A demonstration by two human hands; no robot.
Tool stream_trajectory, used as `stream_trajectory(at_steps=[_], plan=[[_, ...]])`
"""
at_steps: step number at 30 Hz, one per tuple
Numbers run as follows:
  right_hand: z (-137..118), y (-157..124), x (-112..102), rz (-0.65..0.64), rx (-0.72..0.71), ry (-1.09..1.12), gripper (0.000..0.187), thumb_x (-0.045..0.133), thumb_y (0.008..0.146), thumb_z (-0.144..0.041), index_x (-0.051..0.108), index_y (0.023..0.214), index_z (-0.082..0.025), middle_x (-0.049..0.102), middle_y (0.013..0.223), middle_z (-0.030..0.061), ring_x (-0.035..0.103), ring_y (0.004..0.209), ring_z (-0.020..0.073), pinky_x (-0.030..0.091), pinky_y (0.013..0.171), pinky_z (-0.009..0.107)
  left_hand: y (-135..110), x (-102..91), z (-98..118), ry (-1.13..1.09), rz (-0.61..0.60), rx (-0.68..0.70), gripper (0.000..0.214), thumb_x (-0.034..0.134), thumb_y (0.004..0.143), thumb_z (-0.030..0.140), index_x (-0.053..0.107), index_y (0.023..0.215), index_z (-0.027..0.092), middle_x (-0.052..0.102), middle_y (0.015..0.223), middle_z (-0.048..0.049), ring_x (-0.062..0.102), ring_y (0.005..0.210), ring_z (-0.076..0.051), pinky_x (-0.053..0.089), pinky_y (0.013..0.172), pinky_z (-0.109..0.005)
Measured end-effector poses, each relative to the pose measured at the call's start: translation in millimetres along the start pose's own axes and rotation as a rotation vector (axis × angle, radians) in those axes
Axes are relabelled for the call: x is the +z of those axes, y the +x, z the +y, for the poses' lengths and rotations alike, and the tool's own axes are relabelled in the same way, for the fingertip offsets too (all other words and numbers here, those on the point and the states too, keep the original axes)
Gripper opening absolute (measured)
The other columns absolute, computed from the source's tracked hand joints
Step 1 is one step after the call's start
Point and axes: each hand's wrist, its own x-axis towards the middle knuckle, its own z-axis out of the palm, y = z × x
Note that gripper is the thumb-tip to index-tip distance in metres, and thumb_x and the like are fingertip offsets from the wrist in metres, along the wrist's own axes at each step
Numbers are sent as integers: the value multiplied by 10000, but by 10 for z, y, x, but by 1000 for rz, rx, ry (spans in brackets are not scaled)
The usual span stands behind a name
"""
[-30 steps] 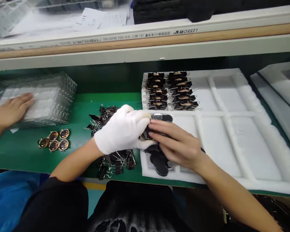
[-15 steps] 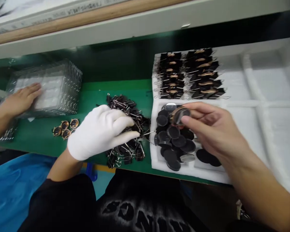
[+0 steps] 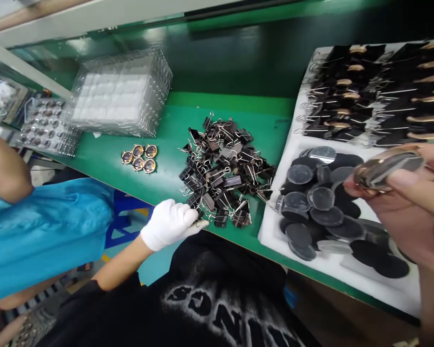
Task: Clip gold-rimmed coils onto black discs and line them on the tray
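Note:
My left hand point(image 3: 171, 224), in a white glove, is at the table's front edge by the pile of black binder clips point(image 3: 233, 180). Its thumb and fingers pinch a binder clip that is mostly hidden; a bit of wire shows. At the right, my bare right hand point(image 3: 419, 202) grips a rose-gold round case point(image 3: 374, 168) with a shiny clear disc against it, tilted on edge. Below and left of it, dark and clear round discs point(image 3: 325, 214) lie heaped in a compartment of the white foam tray point(image 3: 271, 226).
Rows of clipped gold-rimmed pieces point(image 3: 350, 96) fill the tray's far compartments. Several small gold-rimmed round pieces point(image 3: 139, 158) lie on the green table point(image 3: 166, 180). Stacked clear plastic trays point(image 3: 115, 94) stand behind them. At the left is another person in blue point(image 3: 43, 217).
The view has swung left and closer to the table. My left hand has moved from over the clip pile to its near left edge. My right hand still holds the round case, now farther right.

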Motion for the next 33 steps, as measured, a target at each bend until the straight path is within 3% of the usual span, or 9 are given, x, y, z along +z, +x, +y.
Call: stream_trajectory(at_steps=[3, 9, 11, 13, 15, 18, 21, 27, 33], plan=[[6, -40, -3, -20, 42, 21, 222, 838, 830, -306, 793, 1042, -356, 733, 871, 48, 716, 781, 295, 599, 756, 489, 38, -33, -25, 40, 76, 75, 410, 692, 906, 357, 474, 591, 211, 419, 498, 40, 385, 478, -130, 225, 546, -338], [-151, -122, 86, -264, 39, -37, 217, 840, 852, -289, 808, 1057, -351, 799, 979, 37, 766, 787, 222, 651, 674, 316, 378, -280, -151, -192, 260, 273, 306, 603, 961, 385, 600, 714, 205, 521, 548, 39, 431, 499, -122, 303, 525, -323], [-229, -143, 140, -445, -4, -35, 147, 830, 856, -261, 821, 979, -341, 803, 973, 34, 780, 835, 222, 665, 677, 291, 659, -353, -123, -342, 306, 195, 295, 524, 989, 295, 613, 722, 206, 574, 566, 30, 484, 505, -116, 355, 525, -309], [-278, -164, 193, -602, -60, -47, 146, 817, 861, -218, 828, 957, -327, 806, 960, 51, 754, 1075, 277, 674, 729, 303, 999, -398, -52, -538, 403, 21, 304, 483, 996, 202, 618, 724, 201, 611, 575, 33, 540, 516, -98, 406, 540, -273], [-282, -181, 233, -667, -129, -72, 185, 816, 854, -173, 829, 975, -311, 808, 918, 63, 686, 1226, 294, 667, 814, 332, 1334, -415, 32, -766, 461, -130, 305, 484, 1017, 189, 642, 755, 190, 651, 594, 43, 587, 531, -74, 445, 562, -224], [-230, -173, 252, -613, -129, 1, 222, 801, 862, -142, 821, 1018, -300, 798, 921, 49, 760, 974, 226, 655, 821, 330, 1704, -395, 93, -935, 325, -142, 359, 491, 1044, 258, 640, 727, 178, 668, 604, 43, 602, 532, -56, 444, 568, -193], [-187, -131, 237, -493, -64, 91, 191, 793, 872, -161, 818, 1007, -294, 761, 948, 34, 742, 806, 161, 635, 719, 272, 1879, -347, 24, -749, 213, -18, 416, 506, 1015, 351, 603, 650, 179, 632, 579, 24, 565, 512, -79, 370, 527, -240], [-205, -88, 206, -446, -118, -125, 135, 772, 878, -184, 812, 981, -261, 724, 893, 34, 681, 800, 160, 575, 664, 253, 1937, -330, -105, -542, -54, 32, 656, 616, 700, 828, 471, 575, 200, 482, 439, 29, 447, 410, -116, 236, 476, -265], [-244, -79, 208, -438, -127, -177, 85, 755, 897, -205, 791, 957, -254, 731, 873, 35, 673, 785, 176, 573, 679, 293, 1920, -367, -69, -649, -176, -36, 595, 617, 746, 759, 469, 589, 205, 475, 453, 40, 405, 413, -99, 272, 482, -260]])
